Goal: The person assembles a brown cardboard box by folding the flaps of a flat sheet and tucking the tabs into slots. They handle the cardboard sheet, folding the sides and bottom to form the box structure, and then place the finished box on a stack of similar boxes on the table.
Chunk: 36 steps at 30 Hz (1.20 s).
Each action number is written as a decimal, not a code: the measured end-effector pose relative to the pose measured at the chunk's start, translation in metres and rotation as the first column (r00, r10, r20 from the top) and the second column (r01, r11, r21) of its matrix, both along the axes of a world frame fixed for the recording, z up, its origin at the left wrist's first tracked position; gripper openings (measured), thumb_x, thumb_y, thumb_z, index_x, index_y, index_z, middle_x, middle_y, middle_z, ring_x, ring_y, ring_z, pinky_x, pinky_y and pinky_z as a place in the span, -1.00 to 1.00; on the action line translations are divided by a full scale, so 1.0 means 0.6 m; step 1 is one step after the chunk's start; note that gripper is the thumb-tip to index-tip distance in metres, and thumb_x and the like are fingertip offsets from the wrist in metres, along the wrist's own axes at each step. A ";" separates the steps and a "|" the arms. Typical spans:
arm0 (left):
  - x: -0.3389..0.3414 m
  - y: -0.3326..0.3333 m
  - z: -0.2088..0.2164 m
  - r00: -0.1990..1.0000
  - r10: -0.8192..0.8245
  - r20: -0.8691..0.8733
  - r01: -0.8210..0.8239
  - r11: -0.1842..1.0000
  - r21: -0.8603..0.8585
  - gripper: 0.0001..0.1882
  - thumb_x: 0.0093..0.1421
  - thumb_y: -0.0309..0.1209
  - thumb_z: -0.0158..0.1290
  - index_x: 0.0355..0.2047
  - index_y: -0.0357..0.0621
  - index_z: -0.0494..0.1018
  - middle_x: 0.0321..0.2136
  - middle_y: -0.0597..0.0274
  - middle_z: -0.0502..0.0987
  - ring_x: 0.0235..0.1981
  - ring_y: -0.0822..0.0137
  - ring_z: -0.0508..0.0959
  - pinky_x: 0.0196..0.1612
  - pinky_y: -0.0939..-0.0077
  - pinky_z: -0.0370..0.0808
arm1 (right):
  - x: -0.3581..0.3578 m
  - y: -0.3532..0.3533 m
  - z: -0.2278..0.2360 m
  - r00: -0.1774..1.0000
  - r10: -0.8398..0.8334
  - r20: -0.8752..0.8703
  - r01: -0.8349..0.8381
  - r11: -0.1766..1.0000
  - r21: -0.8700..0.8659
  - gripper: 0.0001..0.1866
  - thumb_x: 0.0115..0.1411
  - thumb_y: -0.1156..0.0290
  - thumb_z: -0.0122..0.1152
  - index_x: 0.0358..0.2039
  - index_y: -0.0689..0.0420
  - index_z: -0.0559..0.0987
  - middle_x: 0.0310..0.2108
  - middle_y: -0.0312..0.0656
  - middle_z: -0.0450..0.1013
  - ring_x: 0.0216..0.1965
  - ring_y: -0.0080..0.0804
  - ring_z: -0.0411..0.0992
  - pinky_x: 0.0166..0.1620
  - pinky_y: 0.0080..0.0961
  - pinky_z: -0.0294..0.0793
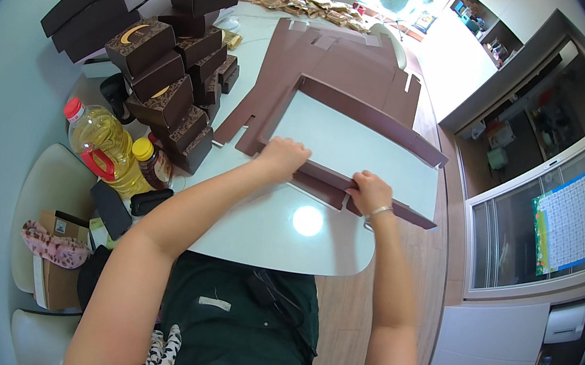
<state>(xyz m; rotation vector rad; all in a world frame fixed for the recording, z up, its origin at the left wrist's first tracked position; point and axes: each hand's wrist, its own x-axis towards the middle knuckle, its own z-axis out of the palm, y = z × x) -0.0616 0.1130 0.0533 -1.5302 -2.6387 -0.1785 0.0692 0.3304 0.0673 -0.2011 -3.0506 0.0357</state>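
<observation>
Brown cardboard box (pixel 361 141), partly folded, lies by the near right corner of the white table (pixel 256 231), its right end jutting past the table's right edge. Its near wall runs under the fingers of both hands: the left hand (pixel 285 160) has its fingers curled together over that wall near the left corner, and the right hand (pixel 372 193) is clamped on it farther along. Long side walls stand up around a pale, flat floor; the right end is open, and a brown flap (pixel 317 188) sticks out below the near wall.
</observation>
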 end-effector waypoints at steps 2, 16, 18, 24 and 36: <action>0.017 0.023 -0.015 0.992 -0.121 -0.028 0.123 0.987 0.099 -0.73 -0.05 -0.42 0.23 -0.33 -0.07 0.42 -0.35 0.23 0.53 -0.22 0.16 0.56 -0.22 0.25 0.48 | -0.017 -0.042 -0.016 1.000 -0.014 -0.003 0.014 1.000 0.001 -0.81 0.05 0.22 0.31 -0.40 0.03 0.56 -0.32 -0.23 0.50 -0.24 -0.20 0.51 -0.22 -0.22 0.51; -0.028 0.020 -0.004 0.927 -0.358 -0.115 0.356 0.934 -0.038 -0.83 -0.01 -0.46 0.15 -0.39 -0.01 0.43 -0.40 0.34 0.53 -0.25 0.28 0.56 -0.20 0.34 0.46 | 0.027 -0.062 0.036 0.933 0.069 0.353 -0.044 0.996 -0.077 -0.80 -0.03 0.42 0.14 -0.33 0.09 0.57 -0.36 -0.08 0.55 -0.23 -0.09 0.52 -0.17 -0.23 0.52; -0.016 0.026 0.010 0.908 -0.403 -0.112 0.406 0.914 0.002 -0.83 0.00 -0.44 0.15 -0.37 0.00 0.42 -0.40 0.35 0.52 -0.24 0.29 0.57 -0.20 0.34 0.46 | 0.041 -0.056 0.061 0.930 0.105 0.353 -0.069 0.991 -0.113 -0.79 -0.04 0.43 0.12 -0.33 0.11 0.56 -0.38 -0.05 0.54 -0.25 -0.06 0.51 -0.18 -0.21 0.51; -0.020 0.037 0.052 0.897 -0.370 -0.244 0.359 0.929 -0.088 -0.89 -0.02 -0.45 0.12 -0.44 0.05 0.46 -0.37 0.37 0.55 -0.24 0.30 0.57 -0.06 0.31 0.44 | 0.060 -0.057 0.057 0.964 0.124 0.235 -0.079 0.978 -0.192 -0.82 -0.04 0.44 0.08 -0.40 0.23 0.51 -0.40 0.08 0.52 -0.27 0.06 0.49 -0.16 -0.11 0.48; -0.040 -0.025 -0.005 0.983 0.003 -0.185 -0.008 1.000 -0.026 -0.84 -0.03 -0.42 0.15 -0.38 0.09 0.62 -0.01 0.20 0.47 0.22 0.20 0.29 0.31 -0.15 0.02 | -0.085 -0.205 -0.016 0.986 -0.039 0.162 0.142 0.702 -0.698 -0.70 -0.04 0.37 0.19 -0.29 0.29 0.53 -0.30 0.15 0.53 -0.25 0.08 0.52 -0.12 -0.18 0.52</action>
